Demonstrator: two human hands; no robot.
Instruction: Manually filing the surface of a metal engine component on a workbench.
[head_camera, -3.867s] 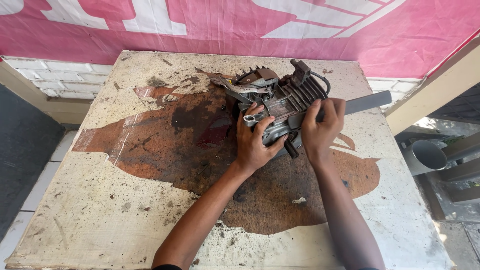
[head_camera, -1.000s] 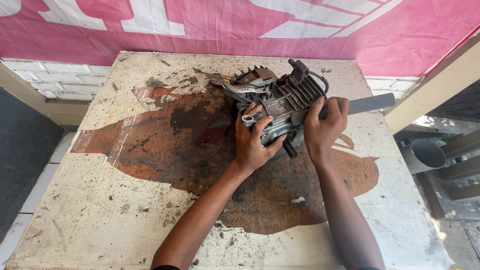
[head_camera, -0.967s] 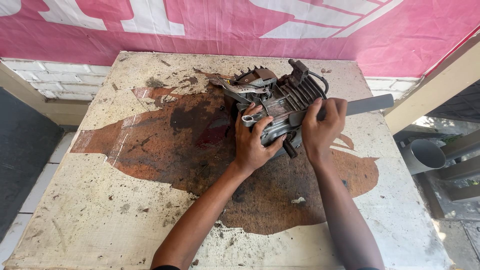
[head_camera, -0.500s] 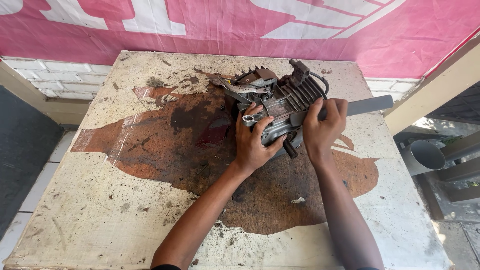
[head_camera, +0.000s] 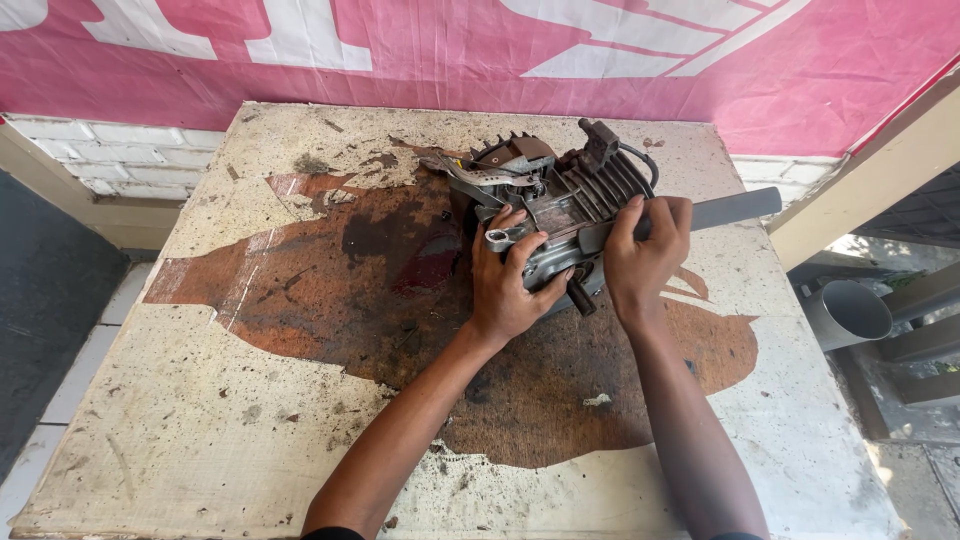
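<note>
A small grey engine block (head_camera: 560, 195) with cooling fins and a toothed flywheel sits at the far middle of a stained table (head_camera: 200, 400). My left hand (head_camera: 512, 280) grips the near side of the engine's casing. My right hand (head_camera: 645, 250) is closed around a flat dark metal bar (head_camera: 735, 208) that runs from the engine out to the right. A short dark shaft (head_camera: 580, 297) sticks out of the casing between my two hands.
A pink and white banner (head_camera: 480, 50) hangs behind the table above white brick. A grey pipe end (head_camera: 850, 312) lies below the table's right edge. Large rust-brown stains (head_camera: 400, 300) cover the tabletop.
Both hands have stayed on the engine and the bar, with only small shifts of the right hand along the bar. The engine has barely moved.
</note>
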